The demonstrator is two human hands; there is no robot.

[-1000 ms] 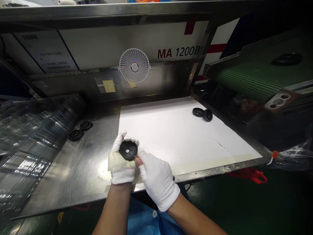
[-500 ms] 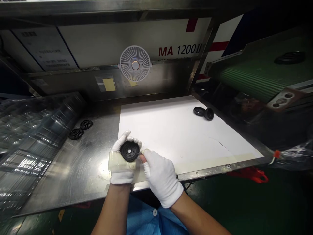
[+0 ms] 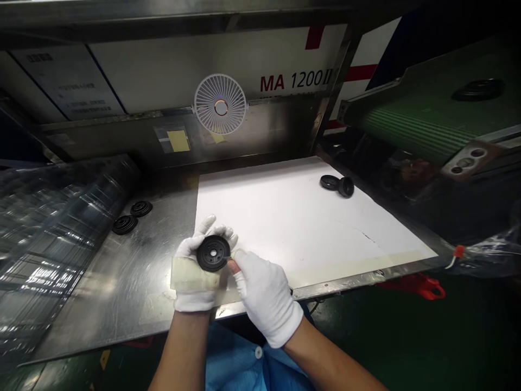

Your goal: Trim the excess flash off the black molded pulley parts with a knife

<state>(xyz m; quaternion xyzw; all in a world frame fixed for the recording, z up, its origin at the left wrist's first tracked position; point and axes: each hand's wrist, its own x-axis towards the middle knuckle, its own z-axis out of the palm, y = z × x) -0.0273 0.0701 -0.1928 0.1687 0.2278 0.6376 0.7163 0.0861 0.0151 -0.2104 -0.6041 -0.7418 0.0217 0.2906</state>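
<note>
the white-gloved right hand [image 3: 266, 296] is held nearest, its thumb and fingers pinched together on a thin grey implement [image 3: 228, 258]; the kind of tool cannot be told, as most of it is hidden. just beyond, a black stepped disc [image 3: 208, 262] with a bored centre is clamped by the left hand [image 3: 195, 260], gloved and with a pale band wrapped around the palm, its fingers curled behind and around the disc's far side. the disc is held off the metal bench [image 3: 150, 266], its face turned upward. the implement's tip has just been brought over the disc's lower right rim, where half a second ago it was seen only at the edge; by this, work along the rim is judged to be under way, though actual contact cannot be confirmed. the left wrist has been drawn slightly to the left and nearer, and its fingers are spread a little wider than in the earlier frame. farther out, two ribbed discs [image 3: 124, 225] are left lying beside the clear plastic trays [image 3: 61, 217], and another pair of black discs [image 3: 329, 182] is left touching on the white sheet [image 3: 272, 217]; neither pair has been disturbed. beyond them, a round fan [image 3: 220, 103] is mounted at the back.
</note>
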